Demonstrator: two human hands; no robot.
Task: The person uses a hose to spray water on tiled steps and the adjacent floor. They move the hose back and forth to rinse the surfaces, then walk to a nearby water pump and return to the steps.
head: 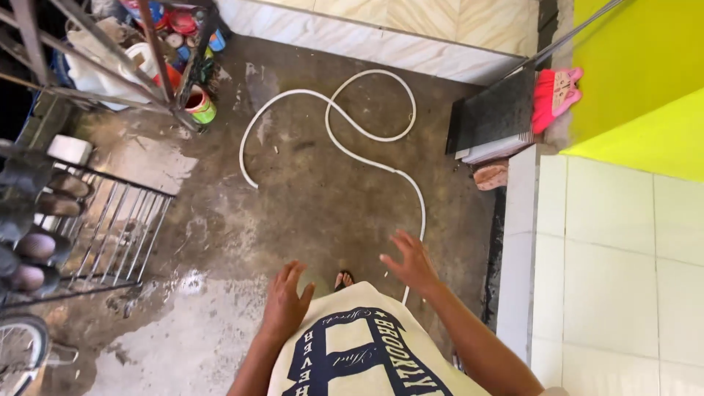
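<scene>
Hose (345,139), white, lies on the wet concrete floor (308,198), looped twice; its long run trends from far left toward the person's feet, near end hidden behind the shirt (359,352). Left hand (284,302) and right hand (412,262) hover above it, fingers spread, holding nothing. Shoe rack (110,227) cut off at left; one foot (343,279) partly visible.

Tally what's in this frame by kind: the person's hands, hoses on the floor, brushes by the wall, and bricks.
Hands: 2, the left hand and the right hand, both open and holding nothing
White hose looped on the wet concrete floor: 1
Pink brush beside the yellow wall: 1
Brick: 1
Total: 5
</scene>
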